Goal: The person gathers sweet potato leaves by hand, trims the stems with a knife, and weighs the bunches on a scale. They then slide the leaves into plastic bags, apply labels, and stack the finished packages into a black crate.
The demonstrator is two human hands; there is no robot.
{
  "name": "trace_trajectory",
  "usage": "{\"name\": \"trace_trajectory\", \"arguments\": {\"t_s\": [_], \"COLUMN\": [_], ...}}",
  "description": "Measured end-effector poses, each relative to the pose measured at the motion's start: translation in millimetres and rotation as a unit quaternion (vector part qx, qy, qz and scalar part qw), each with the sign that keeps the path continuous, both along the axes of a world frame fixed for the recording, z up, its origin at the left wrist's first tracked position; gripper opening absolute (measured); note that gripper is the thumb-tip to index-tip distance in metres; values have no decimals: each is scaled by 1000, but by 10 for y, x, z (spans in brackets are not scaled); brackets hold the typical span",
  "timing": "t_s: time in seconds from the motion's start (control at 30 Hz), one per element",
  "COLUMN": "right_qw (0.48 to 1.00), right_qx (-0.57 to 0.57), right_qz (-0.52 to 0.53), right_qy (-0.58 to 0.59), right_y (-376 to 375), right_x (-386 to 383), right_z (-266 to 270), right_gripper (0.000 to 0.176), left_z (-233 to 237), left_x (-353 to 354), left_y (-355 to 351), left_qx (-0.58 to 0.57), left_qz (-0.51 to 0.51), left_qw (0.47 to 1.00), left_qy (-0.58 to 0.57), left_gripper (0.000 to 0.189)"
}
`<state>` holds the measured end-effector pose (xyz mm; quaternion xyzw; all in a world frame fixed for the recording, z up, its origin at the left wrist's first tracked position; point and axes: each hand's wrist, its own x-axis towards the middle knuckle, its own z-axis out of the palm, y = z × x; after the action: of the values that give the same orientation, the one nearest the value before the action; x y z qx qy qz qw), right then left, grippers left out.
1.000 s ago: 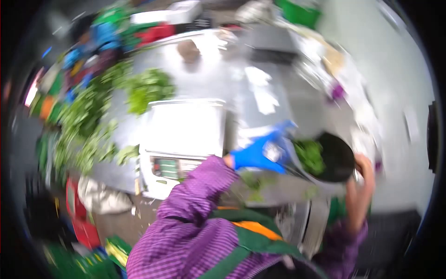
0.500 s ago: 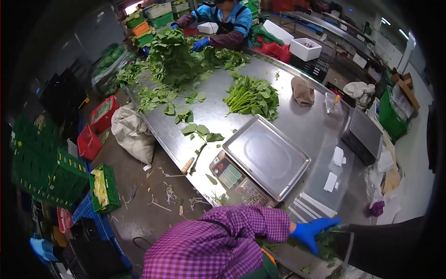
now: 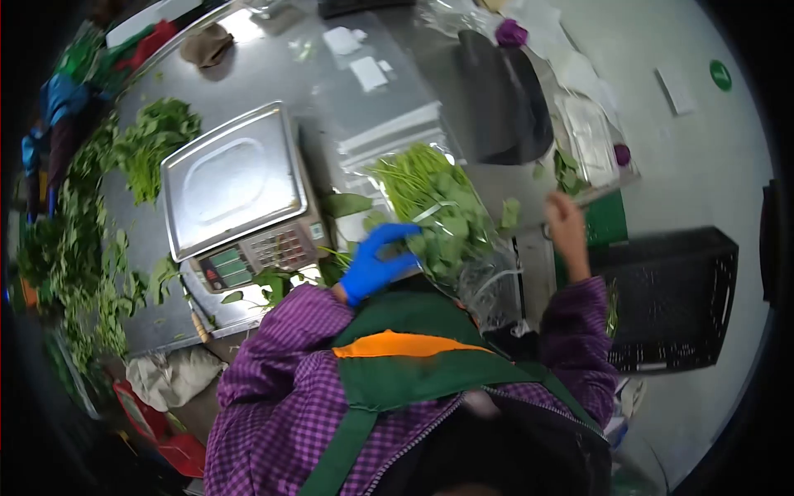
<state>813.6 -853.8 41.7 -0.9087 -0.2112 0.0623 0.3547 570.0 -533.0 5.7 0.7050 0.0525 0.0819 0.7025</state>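
Note:
A bunch of leafy greens lies in a clear plastic bag in the middle, stems toward the upper left, with a pale band around it. My left hand, in a blue glove, is beside the bunch's lower left edge with thumb and fingers spread. Right of the bunch, my bare right hand is raised over the table edge; its fingers are blurred, and anything between them cannot be made out. To the left stands a scale with a metal pan.
Loose greens lie left of the scale. A knife is at the table's near edge. Bags and white labels lie beyond the bunch. A black crate is at the right. Part of a co-worker shows upper left.
The view has swung right and down, so the bagged bunch and my right hand now show. My gloved left hand is now beside the bunch, its fingers still spread.

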Motion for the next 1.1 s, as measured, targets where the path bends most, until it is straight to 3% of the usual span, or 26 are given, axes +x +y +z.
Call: {"name": "trace_trajectory", "arguments": {"t_s": [0.03, 0.07, 0.13, 0.17, 0.23, 0.27, 0.33, 0.47, 0.53, 0.6, 0.63, 0.77, 0.83, 0.87, 0.9, 0.93, 0.97, 1.0, 1.07, 1.1], "right_qw": [996, 985, 956, 942, 940, 938, 937, 931, 939, 934, 933, 931, 948, 947, 996, 986, 989, 989, 971, 962], "right_qx": [-26, -2, 50, 77, 83, 92, 134, 211, 189, 136, 121, 147, 79, 73, 3, -64, -67, -68, -19, -8], "right_qz": [-6, -26, -35, -27, 3, -12, -47, -94, -87, -77, -76, -59, -51, -48, 14, 78, 106, 110, 219, 252], "right_qy": [89, 169, 286, 326, 332, 334, 318, 282, 274, 320, 331, 329, 303, 309, 93, -130, -76, -73, 96, 107], "right_y": [61, 15, -27, -23, 0, -25, 40, -160, -277, -361, -403, -638, -698, -668, -559, -449, -379, -298, -123, -60], "right_x": [-291, -499, -827, -938, -987, -992, -953, -812, -764, -778, -796, -827, -830, -871, -930, -985, -1053, -1153, -1363, -1445], "right_z": [-30, -195, -503, -575, -646, -754, -481, -329, -512, -633, -669, -854, -790, -656, -432, -230, -95, -43, -6, -60], "right_gripper": [37, 38, 42, 43, 30, 24, 20, 13, 12, 12, 11, 10, 17, 17, 24, 31, 41, 41, 39, 36], "left_z": [-292, -580, -479, -369, -179, -267, -499, -364, -667, -528, -434, -333, -519, -528, -535, -531, -503, -501, -500, -461], "left_x": [-52, -36, 67, 172, 399, 462, 592, 605, 491, 226, 90, -321, -479, -521, -526, -534, -565, -596, -626, -610], "left_y": [-39, -12, -28, -70, -216, -270, -360, -212, -244, -422, -568, -1062, -1275, -1324, -1341, -1358, -1382, -1419, -1476, -1479], "left_qx": [-184, -162, -279, -277, -366, -367, -451, -448, -414, -292, -284, -285, -383, -388, -383, -378, -366, -369, -373, -386], "left_qz": [116, 179, 145, 142, 86, 85, 88, 82, 103, 202, 215, 154, 41, 45, 46, 46, 53, 57, 86, 86], "left_qw": [968, 961, 905, 905, 847, 845, 872, 875, 890, 901, 900, 882, 841, 837, 846, 855, 858, 856, 856, 854], "left_qy": [122, 134, 286, 290, 376, 379, 170, 162, 160, 249, 251, 341, 379, 382, 368, 352, 355, 357, 348, 337], "left_gripper": [41, 45, 50, 50, 50, 50, 45, 40, 44, 49, 52, 40, 26, 26, 23, 20, 21, 21, 21, 23]}}
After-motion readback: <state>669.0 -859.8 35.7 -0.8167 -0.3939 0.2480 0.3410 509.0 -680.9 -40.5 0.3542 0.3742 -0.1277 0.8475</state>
